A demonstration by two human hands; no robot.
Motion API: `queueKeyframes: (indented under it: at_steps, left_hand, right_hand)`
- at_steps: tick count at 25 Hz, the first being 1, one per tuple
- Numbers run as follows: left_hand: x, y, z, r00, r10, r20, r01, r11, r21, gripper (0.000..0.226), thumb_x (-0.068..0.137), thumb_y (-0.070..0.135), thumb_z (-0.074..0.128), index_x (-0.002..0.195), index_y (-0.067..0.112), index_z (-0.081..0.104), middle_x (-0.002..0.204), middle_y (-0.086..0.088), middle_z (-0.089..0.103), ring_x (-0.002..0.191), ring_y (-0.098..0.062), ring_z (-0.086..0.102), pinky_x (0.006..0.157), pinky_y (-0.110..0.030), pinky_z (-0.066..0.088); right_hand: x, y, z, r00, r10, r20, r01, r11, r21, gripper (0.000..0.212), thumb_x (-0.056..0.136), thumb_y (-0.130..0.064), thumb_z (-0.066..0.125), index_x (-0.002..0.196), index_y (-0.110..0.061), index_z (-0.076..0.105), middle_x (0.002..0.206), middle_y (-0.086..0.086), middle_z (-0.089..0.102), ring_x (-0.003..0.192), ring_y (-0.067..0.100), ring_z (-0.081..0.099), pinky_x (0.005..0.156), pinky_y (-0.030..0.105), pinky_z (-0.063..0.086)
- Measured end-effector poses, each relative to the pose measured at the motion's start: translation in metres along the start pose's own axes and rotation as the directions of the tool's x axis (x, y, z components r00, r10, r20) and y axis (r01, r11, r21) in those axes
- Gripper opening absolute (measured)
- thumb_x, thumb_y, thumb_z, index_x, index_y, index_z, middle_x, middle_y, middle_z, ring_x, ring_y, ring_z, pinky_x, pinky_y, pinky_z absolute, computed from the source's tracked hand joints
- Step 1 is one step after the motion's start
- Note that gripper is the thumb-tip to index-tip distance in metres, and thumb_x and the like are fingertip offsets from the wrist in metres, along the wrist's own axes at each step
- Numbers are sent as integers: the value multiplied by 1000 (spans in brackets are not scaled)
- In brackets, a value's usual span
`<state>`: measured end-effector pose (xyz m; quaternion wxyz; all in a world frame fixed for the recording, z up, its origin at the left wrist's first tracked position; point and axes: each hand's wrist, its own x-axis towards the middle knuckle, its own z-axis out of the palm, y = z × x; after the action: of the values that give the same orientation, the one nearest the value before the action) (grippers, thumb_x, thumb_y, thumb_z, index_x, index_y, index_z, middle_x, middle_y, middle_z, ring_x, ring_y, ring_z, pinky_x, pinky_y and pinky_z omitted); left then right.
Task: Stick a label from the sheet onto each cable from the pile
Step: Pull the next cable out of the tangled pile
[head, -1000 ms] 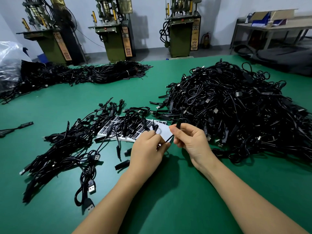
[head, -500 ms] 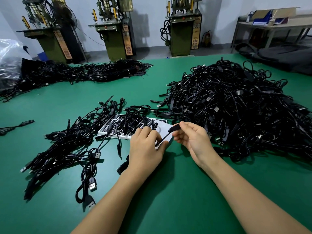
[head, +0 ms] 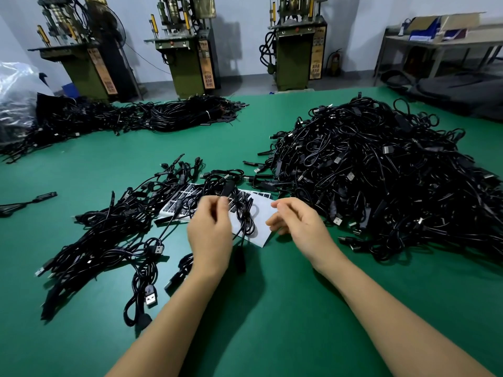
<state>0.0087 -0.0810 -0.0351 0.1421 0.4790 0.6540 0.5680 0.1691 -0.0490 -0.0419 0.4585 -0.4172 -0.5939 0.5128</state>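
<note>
My left hand (head: 209, 229) pinches a black cable (head: 245, 224) at its fingertips; one plug sticks up above the fingers and the rest hangs in a loop over the label sheet (head: 262, 217). The sheet lies flat on the green table, white at its near end, with rows of black labels further back under loose cables. My right hand (head: 296, 220) hovers just right of the sheet, fingers loosely curled and holding nothing. The big pile of black cables (head: 381, 172) rises directly right of it.
A flatter heap of cables (head: 103, 235) spreads left of my left hand, with USB plugs (head: 151, 296) lying near my forearm. More cable bundles (head: 177, 115) lie along the far edge. Green machines (head: 187, 50) stand behind the table (head: 285, 308).
My right hand has let go of the cable's plug and drawn back to the right. My left hand has lifted the cable and moved it left over the sheet.
</note>
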Motion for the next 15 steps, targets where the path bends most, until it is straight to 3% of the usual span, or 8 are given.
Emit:
queueKeyframes:
  at_steps: [2,4,6,8,11,15]
  left_hand:
    - [11,-5,-6,978,-207,-11,203,970,-137,19,100,27,45,83,23,52,75,5,62,56,-7,57,66,-41,51]
    - [17,-8,-7,948,-310,65,317,929,-192,18,102,26,42,87,20,51,86,4,68,63,-11,65,74,-45,54]
    - [18,-9,-6,950,-296,97,306,944,-121,18,102,28,41,88,21,50,89,9,70,67,-12,67,77,-44,53]
    - [18,-11,-5,965,-248,91,248,969,7,17,102,29,40,89,22,50,90,12,70,79,-15,67,78,-38,50]
    - [19,-13,-5,977,-201,64,186,964,192,19,101,30,40,96,16,53,96,1,71,90,-22,62,75,-33,41]
    - [18,-12,-3,979,-187,80,169,967,190,21,102,29,39,96,14,53,96,4,73,88,-21,63,75,-34,42]
  right_hand:
    - [-2,3,2,993,-119,2,114,947,-300,15,98,-19,51,106,-18,64,97,-1,68,87,14,61,76,22,48]
    - [-3,2,7,953,-287,97,291,782,-551,19,97,-19,52,111,-18,66,111,-5,64,102,12,56,89,22,41]
    - [1,-3,17,897,-336,287,438,593,-675,26,99,-20,48,120,-17,62,130,-2,57,124,17,46,103,20,27]
    - [7,-6,30,845,-227,485,535,380,-754,34,102,-28,39,131,-18,53,146,-4,44,142,18,27,111,27,21]
    - [13,-10,36,817,-142,559,576,165,-800,40,103,-39,28,125,-19,54,141,-5,50,147,20,16,113,38,22]
    - [9,-10,21,880,-201,431,455,88,-886,46,103,-42,26,112,-16,62,126,2,63,144,20,26,114,37,21]
